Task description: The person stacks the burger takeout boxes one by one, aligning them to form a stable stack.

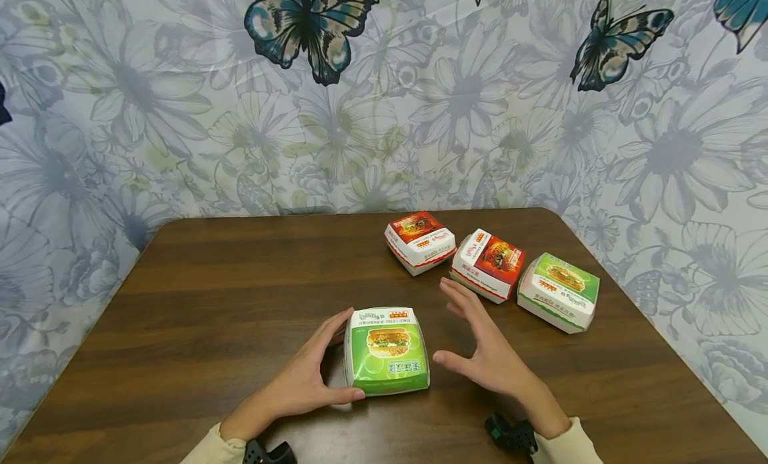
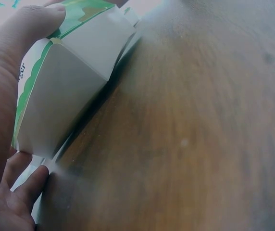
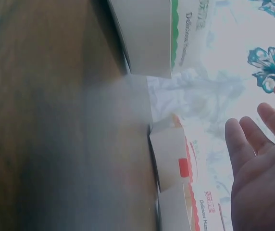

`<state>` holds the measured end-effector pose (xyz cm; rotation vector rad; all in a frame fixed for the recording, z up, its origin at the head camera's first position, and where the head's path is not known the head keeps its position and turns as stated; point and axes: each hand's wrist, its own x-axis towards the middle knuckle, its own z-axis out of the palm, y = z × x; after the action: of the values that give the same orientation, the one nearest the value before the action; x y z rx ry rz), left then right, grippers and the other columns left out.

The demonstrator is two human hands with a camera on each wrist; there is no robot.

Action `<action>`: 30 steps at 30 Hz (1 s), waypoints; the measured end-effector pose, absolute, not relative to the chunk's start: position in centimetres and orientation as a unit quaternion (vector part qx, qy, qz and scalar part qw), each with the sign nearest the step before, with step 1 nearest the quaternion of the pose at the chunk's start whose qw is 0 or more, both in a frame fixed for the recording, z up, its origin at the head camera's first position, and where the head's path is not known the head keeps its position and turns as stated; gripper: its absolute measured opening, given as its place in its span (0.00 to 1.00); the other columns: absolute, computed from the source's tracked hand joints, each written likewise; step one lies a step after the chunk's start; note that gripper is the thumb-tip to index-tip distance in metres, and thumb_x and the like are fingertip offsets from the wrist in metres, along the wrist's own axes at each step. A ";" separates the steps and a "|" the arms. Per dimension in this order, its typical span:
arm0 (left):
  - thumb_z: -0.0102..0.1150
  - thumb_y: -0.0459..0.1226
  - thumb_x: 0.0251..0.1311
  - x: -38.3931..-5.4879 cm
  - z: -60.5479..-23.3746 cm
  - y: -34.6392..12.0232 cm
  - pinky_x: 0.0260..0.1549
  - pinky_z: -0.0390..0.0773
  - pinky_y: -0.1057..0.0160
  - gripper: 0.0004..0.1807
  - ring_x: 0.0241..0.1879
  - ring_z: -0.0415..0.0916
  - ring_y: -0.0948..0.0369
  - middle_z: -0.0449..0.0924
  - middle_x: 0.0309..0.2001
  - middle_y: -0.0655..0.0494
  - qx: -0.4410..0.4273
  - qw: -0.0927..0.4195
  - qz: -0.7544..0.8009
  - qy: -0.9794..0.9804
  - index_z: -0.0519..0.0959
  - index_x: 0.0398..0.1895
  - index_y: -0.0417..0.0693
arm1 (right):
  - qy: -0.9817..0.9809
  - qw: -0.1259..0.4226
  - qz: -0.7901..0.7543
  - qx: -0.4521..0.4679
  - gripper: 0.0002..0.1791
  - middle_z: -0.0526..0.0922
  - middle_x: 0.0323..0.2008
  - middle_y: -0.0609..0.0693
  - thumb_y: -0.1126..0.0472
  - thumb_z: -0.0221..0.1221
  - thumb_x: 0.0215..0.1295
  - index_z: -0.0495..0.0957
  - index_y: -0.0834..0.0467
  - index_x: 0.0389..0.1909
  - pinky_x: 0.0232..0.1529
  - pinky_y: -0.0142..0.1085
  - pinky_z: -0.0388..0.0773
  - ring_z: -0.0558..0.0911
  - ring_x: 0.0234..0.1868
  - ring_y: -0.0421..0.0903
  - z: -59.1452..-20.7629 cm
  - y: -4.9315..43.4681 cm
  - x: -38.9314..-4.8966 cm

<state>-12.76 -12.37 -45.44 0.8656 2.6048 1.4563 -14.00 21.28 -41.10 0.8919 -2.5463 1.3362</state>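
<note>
Currently, we see a green-and-white cardboard burger box standing on the brown wood-grain table, near its close edge, burger picture facing up. The left hand grasps its left side, with the thumb at the near corner. The right hand holds nothing, its fingers spread, just beside the box's right side. Farther off, to the right, we find a red-topped white cardboard box, another red-topped white box beside it, then a second green-topped box. Behind the table we see pale floral cloth printed with teal butterflies.
</note>
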 end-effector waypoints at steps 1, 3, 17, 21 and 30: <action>0.81 0.56 0.48 -12.8 -45.4 -12.4 0.66 0.72 0.47 0.64 0.70 0.68 0.58 0.56 0.78 0.61 0.278 0.017 0.468 0.839 0.47 0.83 0.69 | -0.843 0.068 0.445 0.294 0.59 0.52 0.81 0.45 0.66 0.76 0.55 0.52 0.44 0.82 0.73 0.32 0.64 0.66 0.75 0.57 -41.1 21.4 -14.0; 0.81 0.57 0.47 -12.8 -45.4 -12.4 0.67 0.71 0.46 0.64 0.70 0.68 0.58 0.57 0.78 0.61 0.277 0.016 0.467 0.840 0.47 0.83 0.70 | -0.842 0.074 0.447 0.293 0.59 0.52 0.81 0.46 0.67 0.76 0.54 0.52 0.45 0.82 0.73 0.32 0.64 0.65 0.75 0.57 -41.1 21.6 -14.1; 0.81 0.56 0.47 -12.6 -45.2 -12.3 0.66 0.71 0.45 0.64 0.70 0.68 0.57 0.57 0.78 0.60 0.273 0.020 0.470 0.839 0.48 0.83 0.69 | -0.847 0.126 0.433 0.281 0.57 0.56 0.79 0.55 0.69 0.76 0.52 0.56 0.51 0.81 0.72 0.27 0.62 0.62 0.77 0.44 -40.7 22.8 -14.5; 0.81 0.56 0.47 -12.6 -45.3 -12.3 0.66 0.71 0.44 0.64 0.70 0.68 0.57 0.57 0.78 0.60 0.271 0.020 0.470 0.840 0.48 0.83 0.70 | -0.851 0.146 0.424 0.272 0.57 0.58 0.79 0.56 0.69 0.76 0.51 0.57 0.54 0.80 0.72 0.25 0.62 0.64 0.76 0.49 -40.6 23.3 -14.6; 0.81 0.56 0.48 -12.7 -45.2 -12.3 0.67 0.71 0.45 0.64 0.70 0.67 0.58 0.57 0.78 0.61 0.272 0.021 0.470 0.839 0.48 0.83 0.68 | -0.857 0.166 0.418 0.252 0.57 0.60 0.77 0.60 0.69 0.76 0.51 0.58 0.49 0.81 0.71 0.24 0.62 0.63 0.75 0.39 -40.5 23.9 -14.8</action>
<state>-12.67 -12.33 -45.20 0.8432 2.6024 1.4580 -14.81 23.85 -40.50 0.7170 -2.4414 1.1894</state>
